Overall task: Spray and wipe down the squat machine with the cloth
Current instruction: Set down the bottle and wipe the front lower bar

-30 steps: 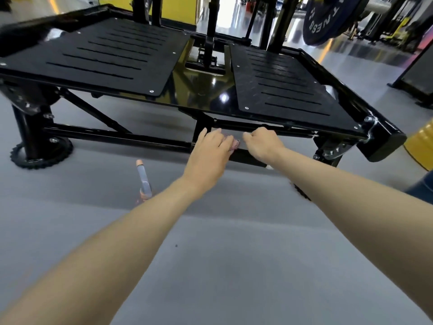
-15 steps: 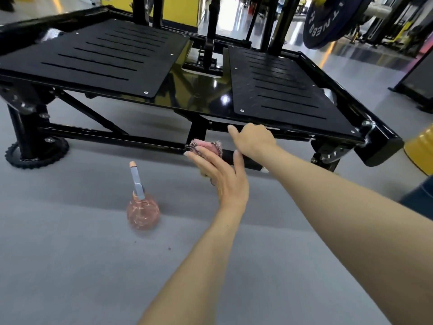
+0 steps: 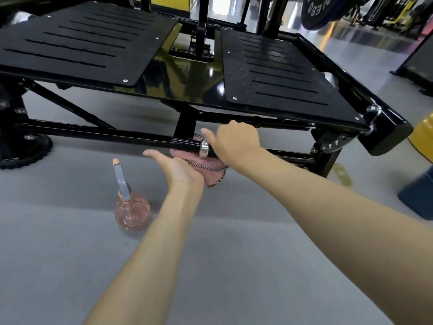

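Closest in, two bare forearms reach out over the grey floor (image 3: 70, 266). A round pink spray bottle (image 3: 132, 213) stands on that floor to the left of the arms, its slim nozzle pointing up and leaning slightly. Nobody is touching it, and it sits near the left hand but apart from it.

Just past it, the left hand (image 3: 179, 168) is turned palm up with the fingers stretched flat towards the left. The pink cloth (image 3: 210, 168) lies bunched on the palm side of this hand, pushed up against the underside of the lower bar (image 3: 117, 134). Its corded edge hangs down beside the wrist. The fingers are not curled round it, so it is pressed rather than gripped.

Directly above the cloth, the right hand (image 3: 237, 141) wraps its fingers over the same bar, just to the right of a chrome ring (image 3: 203, 148), with the thumb sticking out to the left. Cloth and right hand are just beside each other; I cannot tell whether they touch.

Beyond them the squat machine (image 3: 194, 76) rises, with two slotted black foot plates (image 3: 281, 71) either side of a glossy centre. A dark weight plate (image 3: 321, 10) hangs at the far right.
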The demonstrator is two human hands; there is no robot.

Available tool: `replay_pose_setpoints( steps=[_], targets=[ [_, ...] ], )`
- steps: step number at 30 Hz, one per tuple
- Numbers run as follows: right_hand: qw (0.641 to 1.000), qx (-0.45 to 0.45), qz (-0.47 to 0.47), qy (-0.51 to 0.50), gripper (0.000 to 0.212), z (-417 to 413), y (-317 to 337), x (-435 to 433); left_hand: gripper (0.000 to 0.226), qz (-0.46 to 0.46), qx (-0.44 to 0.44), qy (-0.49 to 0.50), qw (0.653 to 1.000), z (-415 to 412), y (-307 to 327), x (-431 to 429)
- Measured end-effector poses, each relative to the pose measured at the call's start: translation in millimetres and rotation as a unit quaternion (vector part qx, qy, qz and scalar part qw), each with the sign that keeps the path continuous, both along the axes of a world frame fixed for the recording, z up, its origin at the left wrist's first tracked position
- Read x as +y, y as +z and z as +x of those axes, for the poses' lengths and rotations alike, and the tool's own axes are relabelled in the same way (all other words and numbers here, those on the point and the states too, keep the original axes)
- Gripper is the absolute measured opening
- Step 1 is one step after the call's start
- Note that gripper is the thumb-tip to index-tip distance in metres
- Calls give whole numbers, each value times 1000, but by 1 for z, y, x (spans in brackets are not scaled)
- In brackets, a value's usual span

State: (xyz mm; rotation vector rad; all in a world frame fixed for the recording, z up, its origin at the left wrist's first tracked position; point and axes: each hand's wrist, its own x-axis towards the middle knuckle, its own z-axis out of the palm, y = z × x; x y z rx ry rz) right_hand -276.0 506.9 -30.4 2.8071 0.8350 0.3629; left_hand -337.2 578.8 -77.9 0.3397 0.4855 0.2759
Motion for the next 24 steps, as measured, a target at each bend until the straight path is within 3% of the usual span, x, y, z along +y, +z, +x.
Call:
replay_pose_setpoints(
  steps=[3, 5, 7, 9, 16, 21, 22, 24],
  targets=[
    [1000, -9, -17, 12, 52, 2, 1, -4, 77, -40, 42, 19, 998, 3, -15, 5],
    [1000, -1, -16, 18, 39, 3, 0, -9, 73, -90, 21, -8, 996, 9, -23, 8],
    [1000, 5, -7, 6, 39, 2, -1, -10, 78, -118, -37, -37, 992, 15, -22, 11],
    [1000, 15, -2, -18, 36, 3, -2, -8, 82, -113, -60, -43, 991, 17, -18, 9],
    [996, 71, 15, -57, 36, 2, -5, -8, 86, -55, 30, -46, 997, 5, -1, 22],
    [991, 113, 46, -61, 47, 2, -2, -11, 54, 15, 60, -2, 998, -7, 12, 47],
    [990, 114, 55, -62, 49, 1, -1, -11, 50, 61, 93, 18, 994, -10, 15, 47],
    [990, 112, 53, -60, 50, -2, 1, -11, 39, 257, 148, 50, 954, -14, 20, 44]
  ],
)
